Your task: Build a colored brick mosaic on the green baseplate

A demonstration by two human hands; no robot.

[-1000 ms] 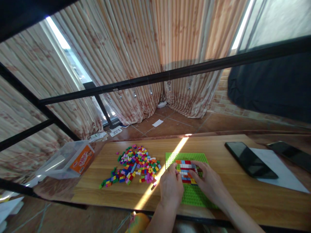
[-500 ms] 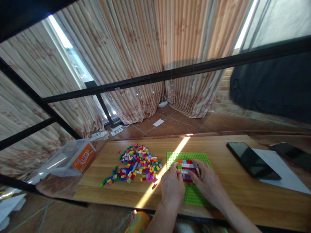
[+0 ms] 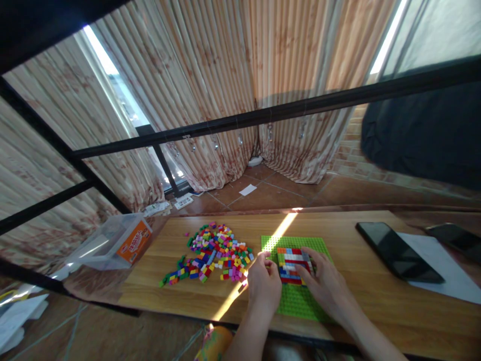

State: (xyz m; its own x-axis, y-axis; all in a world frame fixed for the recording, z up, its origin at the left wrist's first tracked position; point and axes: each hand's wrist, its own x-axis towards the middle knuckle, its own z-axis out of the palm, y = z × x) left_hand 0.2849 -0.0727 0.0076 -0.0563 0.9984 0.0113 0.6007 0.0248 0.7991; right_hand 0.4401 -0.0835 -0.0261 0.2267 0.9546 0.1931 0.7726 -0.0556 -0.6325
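Fingers of the right hand spread on the multicolored brick block, which sits on the green baseplate. Left hand's fingers curled narrow over baseplate's left edge (grip contents: can't tell). Loose bricks left, on wooden surface.

The clear plastic box bears an orange label — its pale lettering too blurred to read. No other text is legible.

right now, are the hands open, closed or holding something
Left hand: fingers curled; any held piece cannot be told.
Right hand: partly open, touching the brick build.
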